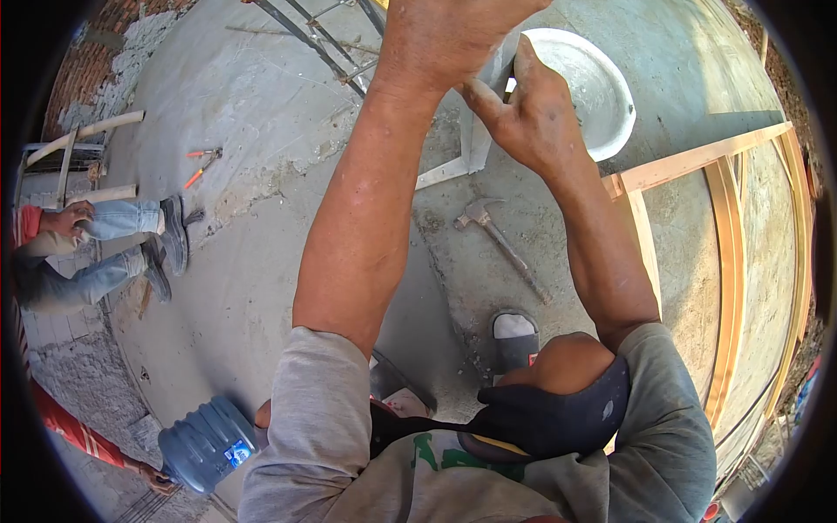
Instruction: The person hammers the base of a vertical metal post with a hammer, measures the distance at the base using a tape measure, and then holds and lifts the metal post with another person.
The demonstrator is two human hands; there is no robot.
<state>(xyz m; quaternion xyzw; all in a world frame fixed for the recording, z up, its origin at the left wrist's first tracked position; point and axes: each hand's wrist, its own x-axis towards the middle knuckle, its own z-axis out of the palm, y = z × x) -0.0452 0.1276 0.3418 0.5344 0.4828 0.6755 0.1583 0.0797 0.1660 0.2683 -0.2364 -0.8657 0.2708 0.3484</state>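
Observation:
My left hand (pixel 453 39) is at the top edge of the view, with its fingers mostly hidden or cut off. Just right of it and lower, my right hand (pixel 542 113) has its thumb and a finger closed round a grey upright piece (pixel 500 68), which looks like metal. That piece stands above a grey angled base (pixel 473 144) on the concrete floor. Behind my right hand lies a round, whitish basin (pixel 602 96). A hammer (pixel 503 247) rests on the floor between my forearms, touched by neither hand.
Wooden boards (pixel 697 161) form a frame at right. Red-handled pliers (pixel 202 167) and a seated person's legs (pixel 118 220) are at left. Another person's hand (pixel 153 475) touches a blue water jug (pixel 205 443). A metal ladder-like frame (pixel 323 44) stands at the top.

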